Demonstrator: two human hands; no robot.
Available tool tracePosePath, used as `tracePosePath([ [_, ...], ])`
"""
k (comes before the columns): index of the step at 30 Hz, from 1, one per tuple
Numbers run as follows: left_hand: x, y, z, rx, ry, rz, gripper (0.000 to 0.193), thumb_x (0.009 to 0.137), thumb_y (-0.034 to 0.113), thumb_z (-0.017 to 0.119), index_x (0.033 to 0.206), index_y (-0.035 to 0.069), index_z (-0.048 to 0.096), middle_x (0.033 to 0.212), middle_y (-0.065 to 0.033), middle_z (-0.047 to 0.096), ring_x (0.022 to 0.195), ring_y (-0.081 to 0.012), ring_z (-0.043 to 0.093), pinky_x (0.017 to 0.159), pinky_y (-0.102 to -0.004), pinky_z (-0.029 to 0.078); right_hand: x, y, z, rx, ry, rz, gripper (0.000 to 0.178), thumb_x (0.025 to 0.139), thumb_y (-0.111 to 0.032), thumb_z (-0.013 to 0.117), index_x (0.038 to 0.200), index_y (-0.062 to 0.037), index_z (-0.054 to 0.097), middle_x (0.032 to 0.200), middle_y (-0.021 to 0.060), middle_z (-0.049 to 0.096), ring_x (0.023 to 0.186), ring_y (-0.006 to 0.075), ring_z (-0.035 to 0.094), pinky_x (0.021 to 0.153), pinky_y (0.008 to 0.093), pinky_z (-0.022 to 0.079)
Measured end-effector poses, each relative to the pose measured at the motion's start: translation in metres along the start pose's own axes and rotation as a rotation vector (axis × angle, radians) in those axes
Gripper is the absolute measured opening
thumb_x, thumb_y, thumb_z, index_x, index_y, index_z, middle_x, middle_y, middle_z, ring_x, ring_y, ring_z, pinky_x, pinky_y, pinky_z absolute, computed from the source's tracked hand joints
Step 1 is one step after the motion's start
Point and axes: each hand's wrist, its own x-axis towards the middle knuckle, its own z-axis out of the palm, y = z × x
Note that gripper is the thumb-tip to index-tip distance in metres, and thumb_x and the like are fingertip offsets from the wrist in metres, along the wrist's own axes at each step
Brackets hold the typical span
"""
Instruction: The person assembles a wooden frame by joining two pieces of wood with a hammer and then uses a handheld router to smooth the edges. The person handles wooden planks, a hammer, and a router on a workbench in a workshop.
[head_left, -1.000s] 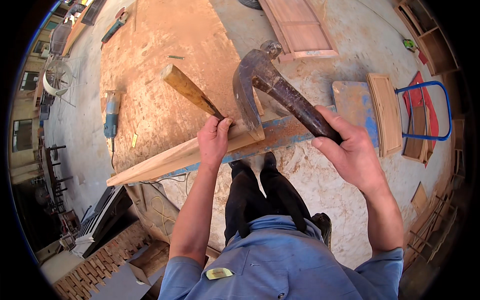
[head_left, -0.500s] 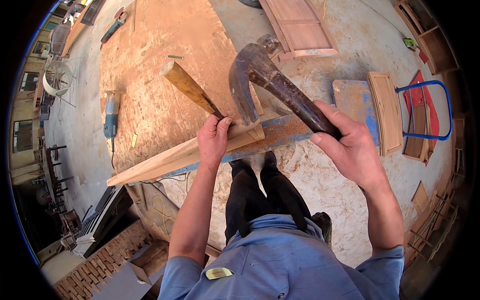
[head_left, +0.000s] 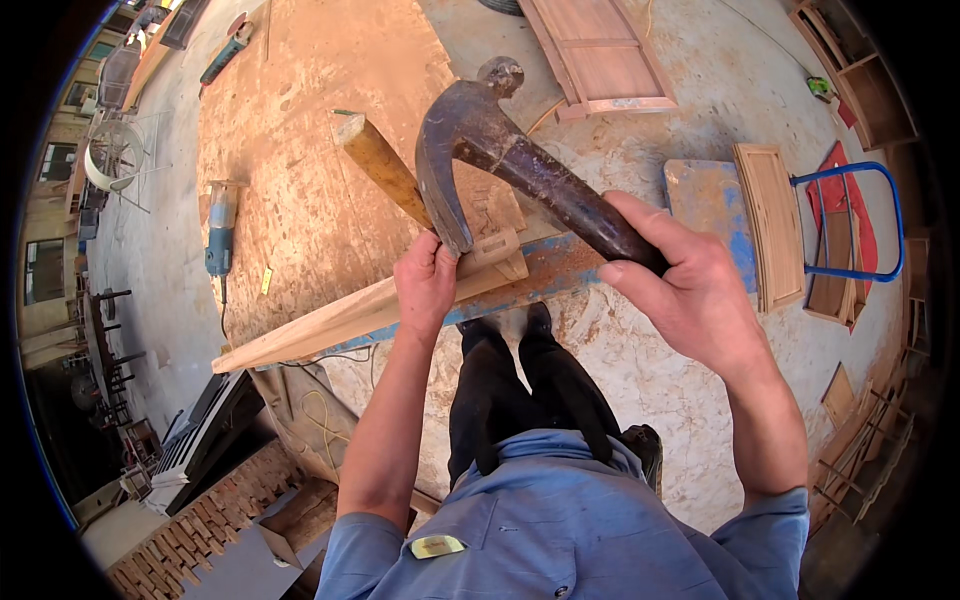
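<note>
My left hand (head_left: 425,285) is closed around the lower part of a chisel (head_left: 383,172) with a worn yellow handle. The chisel tilts up and to the left; its tip is hidden by my fingers and the hammer. Beneath it lies a pale wooden rail (head_left: 325,322) with a slot cut near its right end. My right hand (head_left: 685,285) grips the dark handle of a claw hammer (head_left: 545,180). The hammer's curved claw comes down in front of the chisel, close to my left fingers; whether they touch I cannot tell.
The rail lies along the near edge of a worn plywood worktable (head_left: 300,130). A blue power tool (head_left: 222,230) and an angle grinder (head_left: 228,50) rest at its left. Wooden panels (head_left: 600,50) stand beyond and to the right, near a blue-handled cart (head_left: 895,220).
The hammer has moved left, nearer the chisel, and its head has risen slightly. The chisel's handle end has shifted a little to the right. More of the rail's slot now shows.
</note>
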Motion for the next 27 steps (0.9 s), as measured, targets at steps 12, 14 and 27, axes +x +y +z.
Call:
tracePosePath([
  [12, -0.001, 0.004, 0.007, -0.088, 0.057, 0.006, 0.017, 0.096, 0.022, 0.072, 0.099, 0.005, 0.07, 0.08, -0.0091, 0.072, 0.072, -0.0154, 0.068, 0.069, -0.0291, 0.053, 0.018, -0.025, -0.002, -0.047, -0.074, -0.005, 0.053, 0.087, -0.013, 0.079, 0.135, -0.0034, 0.06, 0.098, 0.0142, 0.072, 0.08, 0.0195, 0.066, 0.077, 0.0323, 0.052],
  [14, -0.001, 0.003, 0.006, -0.094, 0.048, 0.017, 0.017, 0.095, 0.021, 0.072, 0.1, 0.005, 0.07, 0.08, -0.0095, 0.072, 0.073, -0.0159, 0.069, 0.069, -0.0292, 0.053, 0.023, -0.03, -0.001, -0.089, -0.085, -0.031, 0.053, 0.086, -0.013, 0.079, 0.135, -0.0035, 0.06, 0.098, 0.015, 0.072, 0.08, 0.0216, 0.067, 0.076, 0.033, 0.053],
  [27, -0.002, 0.019, 0.003, -0.04, 0.072, 0.059, 0.015, 0.095, 0.02, 0.072, 0.098, 0.005, 0.071, 0.08, -0.0109, 0.07, 0.071, -0.019, 0.068, 0.067, -0.0299, 0.053, 0.039, -0.047, -0.006, -0.333, -0.159, -0.072, 0.051, 0.086, -0.016, 0.079, 0.132, -0.0028, 0.061, 0.093, 0.0204, 0.07, 0.079, 0.0347, 0.069, 0.072, 0.036, 0.054],
])
